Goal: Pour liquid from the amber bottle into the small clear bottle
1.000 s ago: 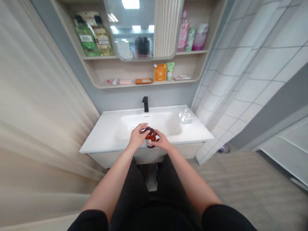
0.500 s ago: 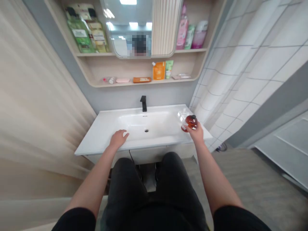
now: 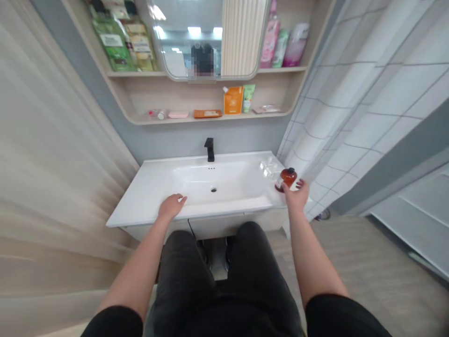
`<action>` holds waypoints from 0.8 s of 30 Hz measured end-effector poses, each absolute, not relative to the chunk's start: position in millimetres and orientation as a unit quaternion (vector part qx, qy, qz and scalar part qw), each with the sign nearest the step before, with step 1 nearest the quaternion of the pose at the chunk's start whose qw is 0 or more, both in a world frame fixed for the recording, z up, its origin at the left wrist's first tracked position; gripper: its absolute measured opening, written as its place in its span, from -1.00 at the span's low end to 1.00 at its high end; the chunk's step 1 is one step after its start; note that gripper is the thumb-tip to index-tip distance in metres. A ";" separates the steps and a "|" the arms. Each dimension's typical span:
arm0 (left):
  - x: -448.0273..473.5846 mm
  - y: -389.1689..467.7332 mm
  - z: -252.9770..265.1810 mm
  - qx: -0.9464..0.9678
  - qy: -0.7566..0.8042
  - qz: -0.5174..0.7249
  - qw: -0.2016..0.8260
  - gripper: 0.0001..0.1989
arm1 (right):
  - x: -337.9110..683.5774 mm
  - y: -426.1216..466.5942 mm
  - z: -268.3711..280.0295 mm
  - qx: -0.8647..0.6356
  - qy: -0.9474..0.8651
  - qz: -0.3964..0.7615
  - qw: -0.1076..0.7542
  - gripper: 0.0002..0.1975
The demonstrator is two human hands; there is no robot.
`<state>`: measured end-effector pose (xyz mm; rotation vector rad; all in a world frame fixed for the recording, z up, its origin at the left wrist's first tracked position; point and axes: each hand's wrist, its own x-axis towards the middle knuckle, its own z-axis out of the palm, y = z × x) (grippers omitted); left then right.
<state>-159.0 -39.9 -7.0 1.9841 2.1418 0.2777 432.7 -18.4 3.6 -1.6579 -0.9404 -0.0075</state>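
A brown bottle with a black cap stands on the right end of the white sink counter, beside some clear containers. My right hand is at the bottle's right side. Its fingers are spread away from the bottle, while the thumb is close to or touching its lower part; I cannot tell which. Over the counter's front left, by the basin's edge, my left hand rests with nothing in it, its fingers loosely extended.
A black faucet rises behind the basin. Above, a wall cabinet with a mirror holds bottles, an orange pouch and a green tube. Curtains hang on both sides, a white checked curtain at right.
The brown bottle has moved right, to the counter's end. My right hand has loosened its fingers from it. My left hand has stayed nearly in place.
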 end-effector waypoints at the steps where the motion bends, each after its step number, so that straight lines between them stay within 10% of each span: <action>1: -159.0 -40.5 -6.7 0.671 0.728 0.097 0.103 -0.39 | 425.7 -26.4 -0.7 -0.705 -0.397 -0.044 0.585 -0.49; 15: -151.2 -48.9 7.9 0.650 0.745 0.099 0.113 -0.47 | 347.1 -35.9 -27.1 -0.605 -0.580 0.148 0.525 -0.56; 24: -150.1 -51.5 11.2 0.647 0.748 0.094 0.111 -0.48 | 417.1 -18.4 1.0 -0.692 -0.385 -0.074 0.606 -0.12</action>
